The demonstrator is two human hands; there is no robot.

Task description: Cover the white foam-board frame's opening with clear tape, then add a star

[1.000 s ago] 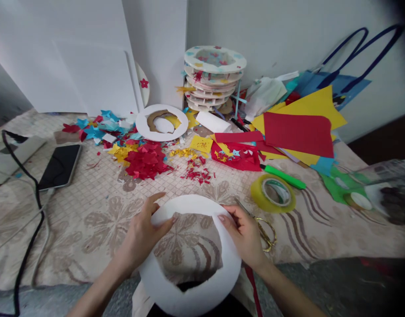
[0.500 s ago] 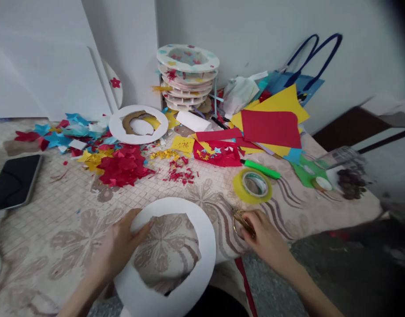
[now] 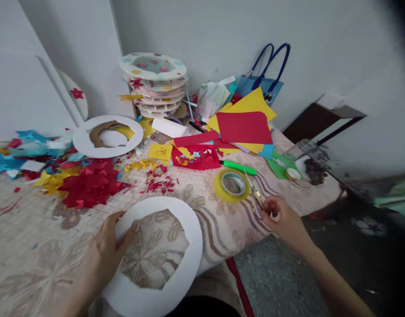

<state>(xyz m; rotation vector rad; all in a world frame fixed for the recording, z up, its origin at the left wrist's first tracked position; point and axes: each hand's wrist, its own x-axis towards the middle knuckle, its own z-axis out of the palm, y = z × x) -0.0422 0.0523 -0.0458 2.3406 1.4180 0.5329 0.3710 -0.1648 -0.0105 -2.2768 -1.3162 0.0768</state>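
Observation:
My left hand [image 3: 105,246] grips the left side of a white paper ring [image 3: 189,224], thumb on top at the inner edge. The ring's hole has an angular, uneven outline, with the patterned tablecloth showing through. At the table's right front edge, my right hand [image 3: 281,215] has curled fingers at the handles of gold-handled scissors [image 3: 258,200]. The scissors' blades point away from me, beside a roll of yellow tape [image 3: 218,187]. A bright green cutter-like tool [image 3: 238,167] lies just behind the tape.
Red paper stars [image 3: 93,182] are heaped at left, near another white ring [image 3: 79,143]. Decorated rings [image 3: 152,92] stand stacked against the wall. Red card [image 3: 245,127] and yellow sheets lie at the back, before a blue bag [image 3: 258,86]. Grapes [image 3: 314,171] sit at right.
The view has swung right. My right hand has moved the scissors rightward, away from the ring and close beside the tape. My left hand still holds the ring, now lying a little flatter.

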